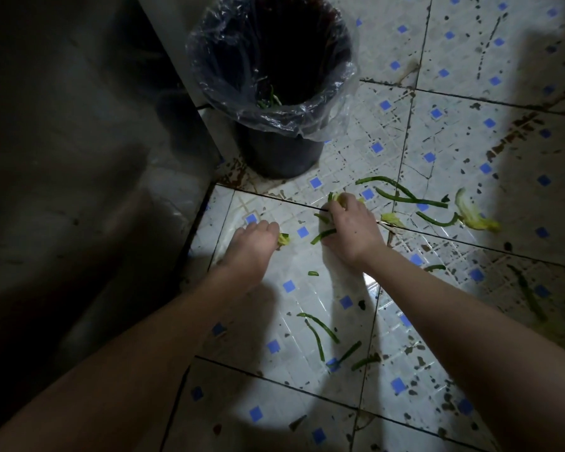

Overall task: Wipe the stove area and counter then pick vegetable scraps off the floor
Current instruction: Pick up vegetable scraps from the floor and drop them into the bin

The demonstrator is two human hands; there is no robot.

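Note:
Green and yellow vegetable scraps lie scattered on the white tiled floor (307, 402). My left hand (253, 246) is down at the floor, its fingers closed on a small yellow-green scrap (282, 239). My right hand (349, 230) is just to its right, gripping a bunch of green strips and a yellowish piece (323, 234). Long green strips (405, 194) and a yellow leaf (473, 213) lie beyond the right hand. More green strips (320, 337) lie near my forearms.
A black bin (274, 151) lined with a clear plastic bag stands just beyond my hands, with a few green scraps inside. A dark cabinet side (95, 158) fills the left. The floor is speckled with dark stains, heavier at the right.

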